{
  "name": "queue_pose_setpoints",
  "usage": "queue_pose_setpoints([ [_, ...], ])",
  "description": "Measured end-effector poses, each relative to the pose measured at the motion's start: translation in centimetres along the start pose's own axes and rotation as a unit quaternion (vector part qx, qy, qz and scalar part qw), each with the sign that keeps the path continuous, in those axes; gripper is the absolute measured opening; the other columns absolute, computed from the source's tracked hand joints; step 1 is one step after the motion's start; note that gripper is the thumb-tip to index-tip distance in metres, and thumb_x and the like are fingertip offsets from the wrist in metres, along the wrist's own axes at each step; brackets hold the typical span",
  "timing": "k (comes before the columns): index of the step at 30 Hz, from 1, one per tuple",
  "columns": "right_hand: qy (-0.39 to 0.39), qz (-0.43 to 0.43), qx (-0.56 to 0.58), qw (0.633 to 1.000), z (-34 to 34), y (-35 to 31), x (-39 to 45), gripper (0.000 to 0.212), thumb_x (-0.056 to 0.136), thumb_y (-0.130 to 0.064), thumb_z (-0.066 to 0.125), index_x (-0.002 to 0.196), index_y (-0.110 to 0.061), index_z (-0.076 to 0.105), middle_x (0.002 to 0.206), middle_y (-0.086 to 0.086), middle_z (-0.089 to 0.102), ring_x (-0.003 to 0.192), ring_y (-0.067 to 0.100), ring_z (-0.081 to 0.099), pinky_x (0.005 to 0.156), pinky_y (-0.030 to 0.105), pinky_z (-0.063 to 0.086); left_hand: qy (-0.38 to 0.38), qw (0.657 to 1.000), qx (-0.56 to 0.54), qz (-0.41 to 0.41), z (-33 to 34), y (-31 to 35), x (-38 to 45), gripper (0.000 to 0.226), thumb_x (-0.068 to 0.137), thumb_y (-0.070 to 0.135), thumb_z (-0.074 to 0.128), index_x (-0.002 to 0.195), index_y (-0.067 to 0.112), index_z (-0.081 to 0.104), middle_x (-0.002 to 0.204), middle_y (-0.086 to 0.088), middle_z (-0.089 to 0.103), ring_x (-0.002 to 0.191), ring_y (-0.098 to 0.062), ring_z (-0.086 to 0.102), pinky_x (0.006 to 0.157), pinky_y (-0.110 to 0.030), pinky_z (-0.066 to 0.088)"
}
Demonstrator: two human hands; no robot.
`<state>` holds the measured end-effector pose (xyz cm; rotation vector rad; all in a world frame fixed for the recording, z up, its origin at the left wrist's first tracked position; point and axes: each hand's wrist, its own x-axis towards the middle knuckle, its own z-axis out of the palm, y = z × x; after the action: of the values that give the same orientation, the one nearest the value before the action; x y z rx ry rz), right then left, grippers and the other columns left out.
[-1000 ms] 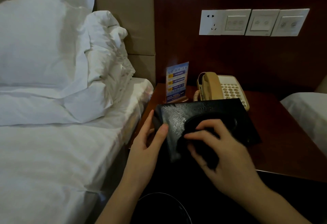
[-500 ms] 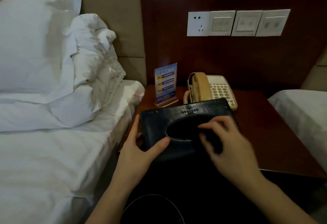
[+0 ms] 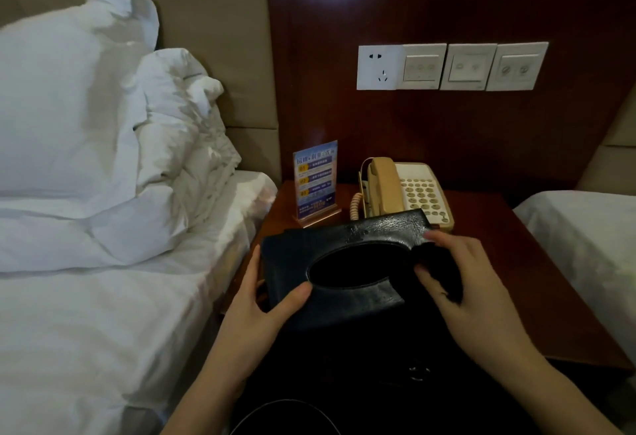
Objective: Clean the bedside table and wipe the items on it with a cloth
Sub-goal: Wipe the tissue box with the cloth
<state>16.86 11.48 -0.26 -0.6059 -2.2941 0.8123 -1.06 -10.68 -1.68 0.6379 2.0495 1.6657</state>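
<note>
Both hands on a black tissue-box cover above the front edge of the bedside table

The left hand holds the black leather tissue-box cover at its left end, thumb curled onto the top face just beside the oval opening, the other fingers straight along the left side wall. The right hand grips a dark cloth bunched under its curled fingers and presses it against the cover's right end, fingertips at the back right corner. The cover sits tilted over the front left part of the bedside table; whether it touches the wood I cannot tell. Behind it, toward the back edge, stand a beige telephone and, to its left, a blue sign card near the back left corner
</note>
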Motion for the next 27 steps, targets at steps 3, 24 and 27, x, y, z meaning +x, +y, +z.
queue_pose_setpoints([
  [3, 0.052, 0.017, 0.013, 0.998, -0.2, 0.1, 2.1, 0.054, 0.09, -0.025, 0.07, 0.137, -0.03, 0.043, 0.131, -0.014, 0.042, 0.111, 0.002, 0.049, 0.084, 0.013, 0.039, 0.001, 1.0, -0.007, 0.002, -0.1, 0.2, 0.2, 0.107, 0.06, 0.071, 0.083, 0.15, 0.055, 0.029, 0.137, 0.022, 0.058, 0.12, -0.004, 0.06, 0.104, -0.033, 0.051],
  [24, 0.011, 0.15, -0.029, 0.988, -0.6, -1.2, 0.3, 0.034, 0.091, -0.046, 0.062, 0.122, -0.041, 0.047, 0.109, -0.009, 0.061, 0.092, 0.014, 0.064, 0.08, 0.04, 0.055, 0.059, 0.998, 0.01, 0.018, -0.2, 0.1, 1.4, 0.065, 0.085, 0.055, 0.065, 0.147, 0.045, 0.046, 0.133, 0.022, 0.063, 0.106, 0.01, 0.063, 0.077, -0.004, 0.047],
  [27, 0.018, 0.156, 0.01, 0.987, -0.9, -1.1, 0.1, 0.032, 0.089, -0.041, 0.067, 0.116, -0.039, 0.051, 0.1, -0.017, 0.061, 0.085, 0.006, 0.061, 0.068, 0.028, 0.05, 0.107, 0.989, 0.1, 0.028, 0.2, -0.1, 1.0, 0.055, 0.095, 0.05, 0.059, 0.148, 0.039, 0.047, 0.137, 0.017, 0.061, 0.119, 0.001, 0.059, 0.096, -0.017, 0.047],
])
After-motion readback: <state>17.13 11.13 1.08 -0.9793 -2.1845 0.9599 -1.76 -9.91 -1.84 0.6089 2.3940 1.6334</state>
